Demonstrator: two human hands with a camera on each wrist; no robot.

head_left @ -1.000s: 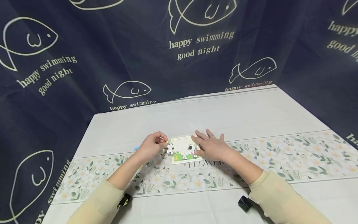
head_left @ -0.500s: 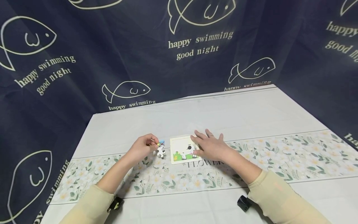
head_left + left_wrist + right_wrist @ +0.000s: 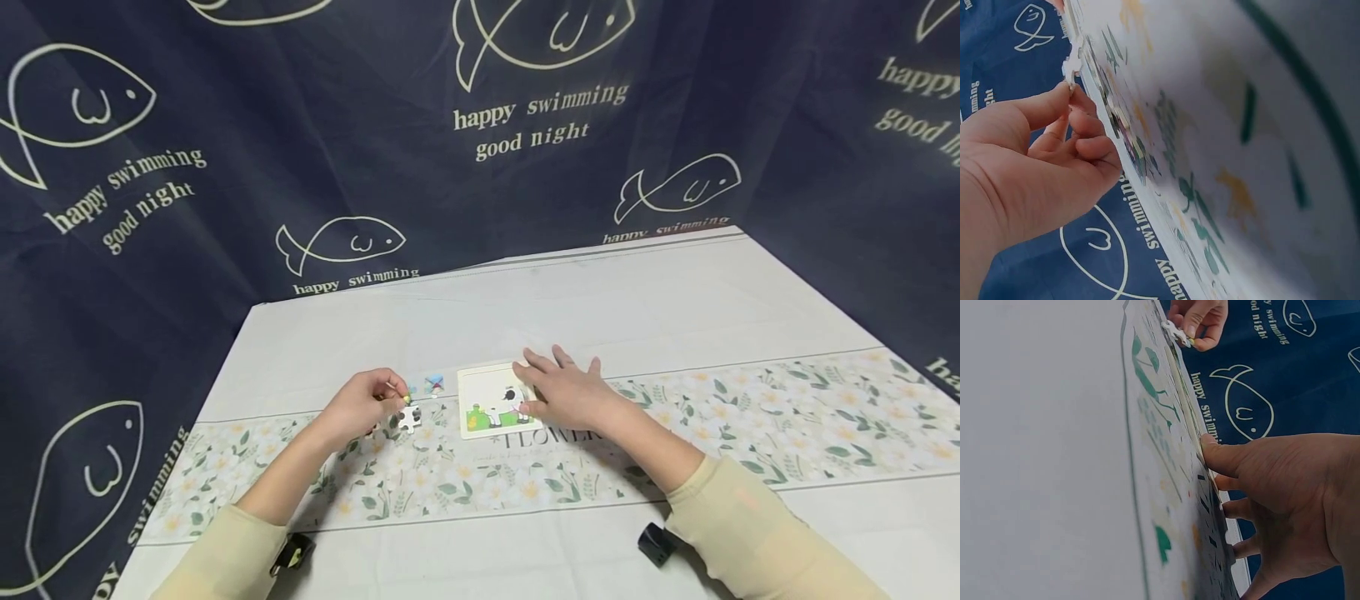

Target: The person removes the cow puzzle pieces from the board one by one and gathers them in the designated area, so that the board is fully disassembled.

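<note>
A black-and-white puzzle piece (image 3: 409,417) is pinched between the thumb and fingers of the left hand (image 3: 362,407), left of the puzzle board. The left wrist view shows that hand (image 3: 1047,150) holding the piece (image 3: 1072,65) by its edge, above the cloth. The square puzzle board (image 3: 472,377) lies flat, with a green strip and part of a cow along its lower and right portions. The right hand (image 3: 573,396) rests on the board's right edge, fingers spread; in the right wrist view its fingertips touch down (image 3: 1291,506).
A small blue piece (image 3: 434,383) lies between the left hand and the board. Other pieces, partly hidden, are by the left hand. A flowered band (image 3: 675,417) crosses the white tablecloth; a dark curtain with fish (image 3: 450,192) hangs behind.
The left hand has moved left, away from the board, with the black-and-white piece in its grip. The blue piece shows right of that hand. The right hand has stayed in place.
</note>
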